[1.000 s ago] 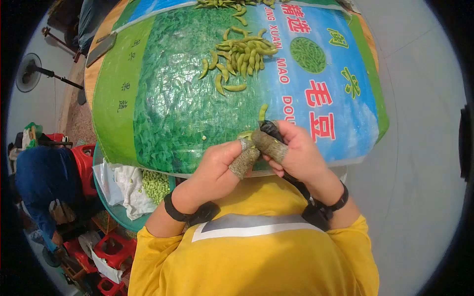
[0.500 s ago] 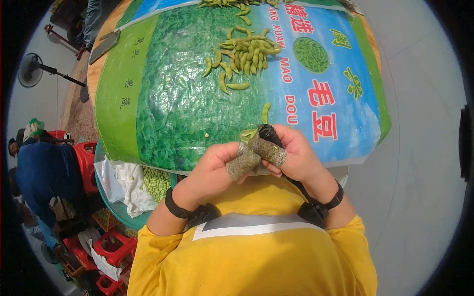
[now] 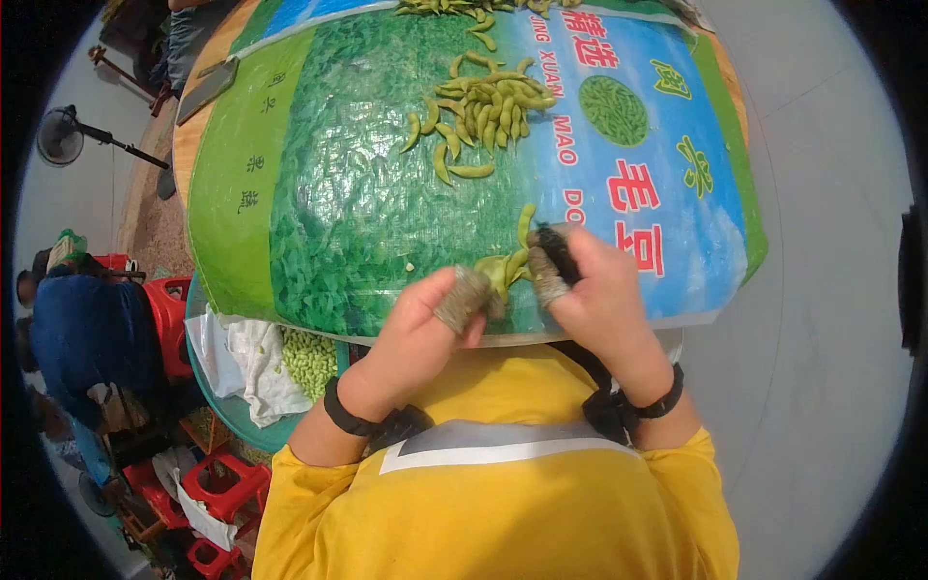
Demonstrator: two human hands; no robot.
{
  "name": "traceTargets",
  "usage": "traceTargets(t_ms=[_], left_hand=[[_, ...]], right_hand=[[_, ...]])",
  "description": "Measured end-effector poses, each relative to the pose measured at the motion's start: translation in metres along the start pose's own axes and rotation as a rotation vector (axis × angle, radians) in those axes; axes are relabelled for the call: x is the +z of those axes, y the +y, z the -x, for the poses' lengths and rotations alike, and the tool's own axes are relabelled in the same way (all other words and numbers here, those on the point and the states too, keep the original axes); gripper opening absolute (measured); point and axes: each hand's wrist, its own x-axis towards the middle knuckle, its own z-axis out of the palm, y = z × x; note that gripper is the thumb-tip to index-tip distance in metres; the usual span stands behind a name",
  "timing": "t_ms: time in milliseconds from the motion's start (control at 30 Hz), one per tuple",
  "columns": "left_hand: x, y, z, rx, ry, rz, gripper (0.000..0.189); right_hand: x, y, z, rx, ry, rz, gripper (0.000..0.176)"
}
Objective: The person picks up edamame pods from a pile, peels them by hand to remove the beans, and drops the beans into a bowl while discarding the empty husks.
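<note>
Near the sack's front edge, my left hand (image 3: 435, 314), its thumb wrapped in grey-brown tape, is closed on green pods (image 3: 500, 271). Just right of them is my right hand (image 3: 594, 280), with grey tape on the thumb and black wrapping on a finger. Its fingertips are bent and blurred, beside a single pod (image 3: 525, 224); whether they grip anything is unclear. Farther up the printed sack (image 3: 358, 193) lies a loose pile of pods (image 3: 493, 106).
More pods (image 3: 445, 6) lie at the sack's far edge. A flat dark blade (image 3: 206, 92) rests at the upper left. Shelled beans (image 3: 309, 362) and a white cloth (image 3: 266, 372) sit in a green basin (image 3: 232, 411). Another person (image 3: 92, 333) is near red stools (image 3: 227, 488).
My hands have moved apart, my right hand up and to the right. The pods between them now show more fully. The camera view has shifted slightly.
</note>
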Motion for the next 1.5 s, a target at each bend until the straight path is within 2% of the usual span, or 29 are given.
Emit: traceTargets(t_ms=[33, 100, 167, 233, 300, 333, 367, 400, 433, 500, 533, 600, 733, 800, 933, 1000, 1033, 1100, 1133, 1200, 1233, 1300, 1333, 1400, 1500], left_hand=[[0.001, 0.004, -0.002, -0.085, 0.075, 0.128, 0.024], [0.0, 0.005, -0.007, -0.112, 0.072, 0.232, 0.025], [0.003, 0.008, -0.008, -0.142, -0.087, 0.535, 0.025], [0.007, 0.006, -0.012, -0.182, -0.068, 0.609, 0.024], [0.009, 0.004, -0.012, -0.225, -0.043, 0.688, 0.024], [0.009, 0.004, -0.011, -0.213, -0.044, 0.527, 0.024], [0.008, 0.004, -0.011, -0.2, -0.048, 0.363, 0.024], [0.008, 0.003, -0.01, -0.203, -0.05, 0.359, 0.024], [0.008, 0.001, -0.009, -0.177, -0.054, 0.333, 0.023], [0.008, -0.001, -0.008, -0.121, -0.059, 0.286, 0.021], [0.008, 0.0, -0.007, -0.122, -0.058, 0.288, 0.021], [0.008, 0.003, -0.003, -0.069, -0.049, 0.109, 0.019], [0.005, 0.003, 0.004, -0.026, -0.083, 0.1, 0.02], [0.004, 0.005, 0.007, 0.031, -0.187, 0.11, 0.023], [0.0, 0.009, 0.007, 0.055, -0.217, 0.06, 0.024], [0.001, 0.013, 0.011, -0.139, -0.233, 0.31, 0.024], [0.001, 0.009, 0.01, -0.135, -0.227, 0.312, 0.024], [-0.001, -0.001, 0.005, -0.167, -0.513, 0.744, 0.025], [-0.001, 0.002, 0.004, -0.154, -0.512, 0.744, 0.025], [-0.002, 0.006, 0.005, -0.152, -0.297, 0.607, 0.023], [-0.002, 0.004, 0.003, -0.147, -0.297, 0.609, 0.023], [0.001, -0.003, 0.0, 0.301, 0.184, -0.361, 0.019], [0.001, -0.003, 0.001, 0.308, 0.186, -0.359, 0.019], [0.002, -0.001, 0.004, 0.322, 0.108, -0.461, 0.021], [0.009, 0.001, 0.0, 0.387, 0.037, -0.301, 0.022]], right_hand=[[-0.007, -0.008, 0.0, 0.028, 0.027, -0.032, 0.017], [-0.008, -0.016, 0.001, 0.052, 0.045, -0.063, 0.016], [-0.001, -0.022, 0.001, -0.332, 0.005, -0.113, 0.017], [0.0, -0.02, 0.002, -0.311, -0.066, -0.121, 0.021], [-0.002, -0.015, 0.001, -0.198, 0.08, -0.125, 0.021], [0.0, -0.011, 0.0, -0.196, 0.076, -0.127, 0.021], [0.004, -0.007, 0.0, -0.013, 0.073, -0.321, 0.019], [0.005, -0.004, -0.001, 0.172, 0.073, -0.513, 0.018], [0.001, -0.002, -0.002, 0.173, 0.079, -0.513, 0.018], [-0.01, 0.002, -0.005, 0.596, -0.408, -0.947, 0.019], [-0.009, 0.002, -0.004, 0.598, -0.409, -0.946, 0.019], [-0.006, 0.002, 0.001, 0.472, -0.357, -0.926, 0.02], [-0.011, 0.004, 0.003, 0.474, -0.438, -0.936, 0.021], [-0.012, 0.005, 0.004, 0.475, -0.492, -1.078, 0.023], [-0.015, 0.004, 0.004, 0.444, -0.509, -0.956, 0.024], [-0.016, 0.004, 0.004, 0.375, -0.574, -0.989, 0.023], [-0.014, 0.005, 0.004, 0.373, -0.581, -0.987, 0.023], [-0.008, 0.005, 0.004, 0.405, -0.634, -1.284, 0.018], [-0.008, 0.004, 0.003, 0.398, -0.642, -1.275, 0.018], [-0.007, 0.001, 0.008, 0.462, -0.417, -1.158, 0.016], [-0.005, -0.001, 0.01, 0.46, -0.421, -1.154, 0.016], [-0.001, -0.004, 0.015, 0.168, -0.074, -0.581, 0.016], [-0.002, -0.006, 0.016, 0.163, -0.075, -0.577, 0.016], [-0.008, -0.014, 0.017, 0.117, -0.134, -0.362, 0.019], [-0.006, -0.02, 0.019, 0.123, -0.173, -0.431, 0.02]])
